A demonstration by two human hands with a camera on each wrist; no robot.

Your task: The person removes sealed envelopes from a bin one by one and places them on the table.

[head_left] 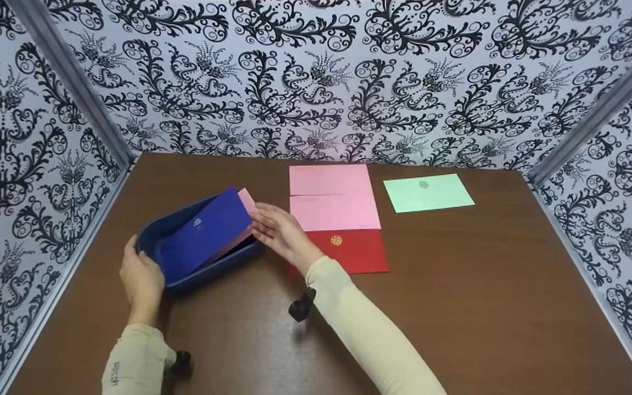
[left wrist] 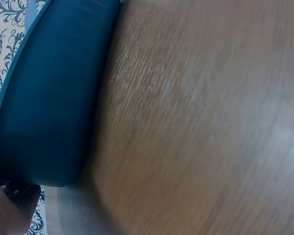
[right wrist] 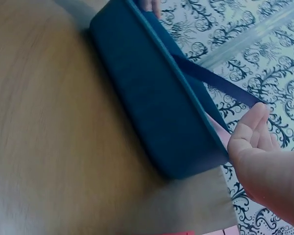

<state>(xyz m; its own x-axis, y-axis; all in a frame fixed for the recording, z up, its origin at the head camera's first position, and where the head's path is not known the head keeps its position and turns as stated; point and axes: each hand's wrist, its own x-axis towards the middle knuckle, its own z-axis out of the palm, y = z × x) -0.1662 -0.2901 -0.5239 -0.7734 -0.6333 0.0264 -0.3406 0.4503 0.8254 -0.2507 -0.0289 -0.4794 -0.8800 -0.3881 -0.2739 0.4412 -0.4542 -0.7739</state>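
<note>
A dark blue plastic bin (head_left: pixel 212 270) stands at the left of the table, its long side also filling part of the left wrist view. My left hand (head_left: pixel 141 272) grips the bin's left end, thumb over the rim. Inside the bin a blue envelope (head_left: pixel 206 233) with a small pale emblem lies slanted, its right end raised above the rim. My right hand (head_left: pixel 283 233) pinches that raised end, as the right wrist view (right wrist: pixel 264 147) shows from the side. Under the blue envelope, a pink envelope (head_left: pixel 246 198) partly shows; most of it is hidden.
Right of the bin, pink envelopes (head_left: pixel 332 206) and a red envelope (head_left: pixel 357 252) with a gold emblem lie in a column on the brown table (head_left: pixel 458 307). A mint green envelope (head_left: pixel 428 193) lies farther right. Patterned walls (head_left: pixel 316 82) enclose the back and sides.
</note>
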